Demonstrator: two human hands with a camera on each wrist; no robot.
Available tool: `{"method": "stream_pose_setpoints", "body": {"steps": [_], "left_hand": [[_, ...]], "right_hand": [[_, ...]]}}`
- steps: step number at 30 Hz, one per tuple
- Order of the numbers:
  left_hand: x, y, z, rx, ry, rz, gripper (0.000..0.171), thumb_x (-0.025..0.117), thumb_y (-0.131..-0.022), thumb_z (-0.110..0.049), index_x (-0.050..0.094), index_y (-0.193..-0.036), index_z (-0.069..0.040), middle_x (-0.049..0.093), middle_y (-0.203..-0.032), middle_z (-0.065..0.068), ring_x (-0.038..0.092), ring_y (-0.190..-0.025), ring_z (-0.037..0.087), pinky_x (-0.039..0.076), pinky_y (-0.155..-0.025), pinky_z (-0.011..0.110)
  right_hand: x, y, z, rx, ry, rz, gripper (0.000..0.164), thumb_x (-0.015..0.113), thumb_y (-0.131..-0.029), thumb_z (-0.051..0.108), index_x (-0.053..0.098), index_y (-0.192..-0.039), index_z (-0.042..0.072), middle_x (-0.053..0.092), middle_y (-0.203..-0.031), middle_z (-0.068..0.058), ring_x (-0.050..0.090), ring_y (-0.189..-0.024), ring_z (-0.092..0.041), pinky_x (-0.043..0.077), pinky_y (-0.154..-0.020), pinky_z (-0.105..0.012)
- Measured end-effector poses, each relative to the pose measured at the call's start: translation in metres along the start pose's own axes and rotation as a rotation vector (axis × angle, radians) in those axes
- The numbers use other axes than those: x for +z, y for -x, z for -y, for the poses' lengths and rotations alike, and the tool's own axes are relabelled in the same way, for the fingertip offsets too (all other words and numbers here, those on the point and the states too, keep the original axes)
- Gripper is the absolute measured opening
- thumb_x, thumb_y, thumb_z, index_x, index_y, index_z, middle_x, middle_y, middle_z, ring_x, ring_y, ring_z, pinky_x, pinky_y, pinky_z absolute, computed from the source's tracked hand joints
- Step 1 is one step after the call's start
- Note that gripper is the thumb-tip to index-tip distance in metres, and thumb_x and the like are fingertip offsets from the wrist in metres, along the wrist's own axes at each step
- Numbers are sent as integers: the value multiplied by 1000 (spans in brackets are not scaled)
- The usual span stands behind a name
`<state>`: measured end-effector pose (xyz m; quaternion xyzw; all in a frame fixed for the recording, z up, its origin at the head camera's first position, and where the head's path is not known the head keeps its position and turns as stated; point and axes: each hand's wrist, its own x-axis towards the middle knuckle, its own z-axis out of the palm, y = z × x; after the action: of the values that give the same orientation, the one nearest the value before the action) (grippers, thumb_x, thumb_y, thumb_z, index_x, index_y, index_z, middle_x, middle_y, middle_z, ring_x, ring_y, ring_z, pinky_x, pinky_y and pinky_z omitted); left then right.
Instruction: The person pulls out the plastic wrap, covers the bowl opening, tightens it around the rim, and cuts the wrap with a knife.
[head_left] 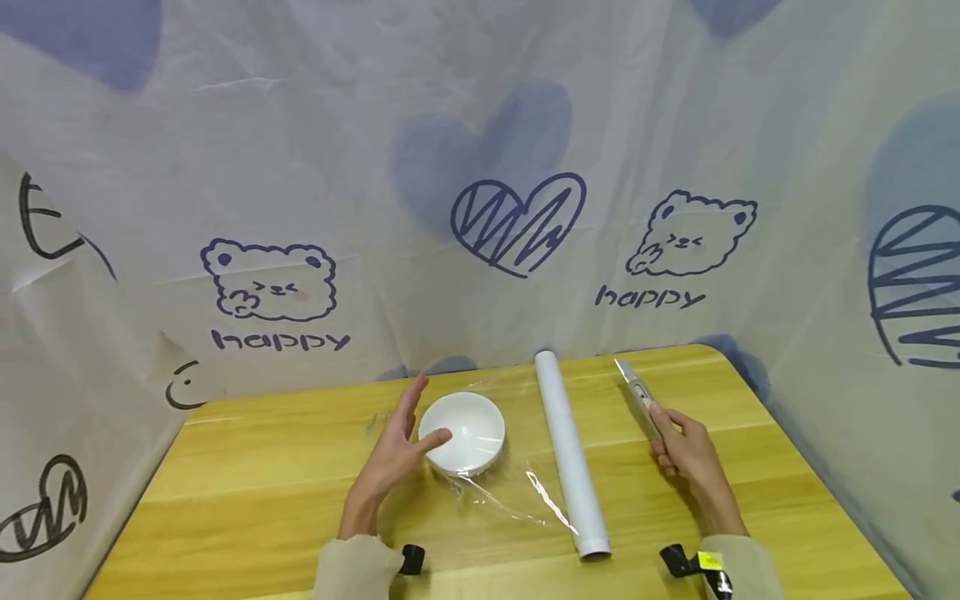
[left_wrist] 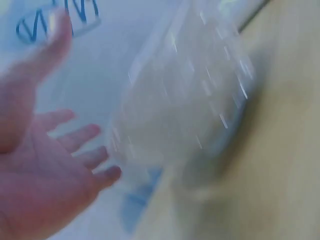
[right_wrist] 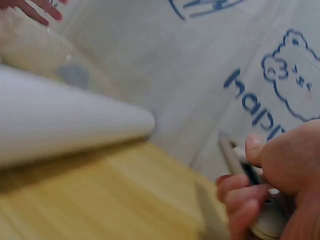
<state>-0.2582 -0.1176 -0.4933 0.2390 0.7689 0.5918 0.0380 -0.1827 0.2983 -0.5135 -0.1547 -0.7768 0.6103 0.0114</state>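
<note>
A white bowl (head_left: 468,429) sits on the table with clear plastic wrap (head_left: 517,496) spread over and around it. My left hand (head_left: 392,457) is at the bowl's left side, fingers spread and thumb overlapping the rim in the head view. In the left wrist view its palm faces the blurred, film-covered bowl (left_wrist: 175,105). To the right, my right hand (head_left: 688,452) grips a utility knife (head_left: 637,390) with the blade out, pointing away and up to the left. Between bowl and knife lies a long white roll (head_left: 572,458), the film reaching to it from the left.
The wooden table (head_left: 255,483) extends to both sides. Behind it hangs a pale cloth (head_left: 360,167) printed with hearts and bears, which also runs along the left and right sides. The roll's near end points toward the front edge.
</note>
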Motion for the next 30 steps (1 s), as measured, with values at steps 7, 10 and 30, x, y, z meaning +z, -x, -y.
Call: {"method": "stream_pose_setpoints", "body": {"steps": [7,10,30], "left_hand": [[16,-43,-43,40,-299,113,44,59,-95,-16,49,-137,-9,46,-141,11,36,-133,28,31,-108,48],[27,-69,-56,30,-368,194,39,53,-98,-16,51,-135,-7,49,-139,12,39,-131,29,33,-107,47],[86,-183,5,-270,-563,225,36,49,-99,-30,69,-105,-1,66,-99,13,60,-92,26,51,-79,36]], "right_hand": [[25,-10,32,-57,-72,234,48,40,-103,29,39,-122,-15,57,-82,-22,66,-65,-27,57,-65,-48],[44,-17,46,-66,-106,271,41,43,-102,23,38,-115,-16,57,-88,-26,68,-72,-32,56,-71,-49],[127,-34,84,-16,68,182,25,36,-99,2,41,-122,-7,57,-86,-24,66,-63,-30,57,-52,-39]]}}
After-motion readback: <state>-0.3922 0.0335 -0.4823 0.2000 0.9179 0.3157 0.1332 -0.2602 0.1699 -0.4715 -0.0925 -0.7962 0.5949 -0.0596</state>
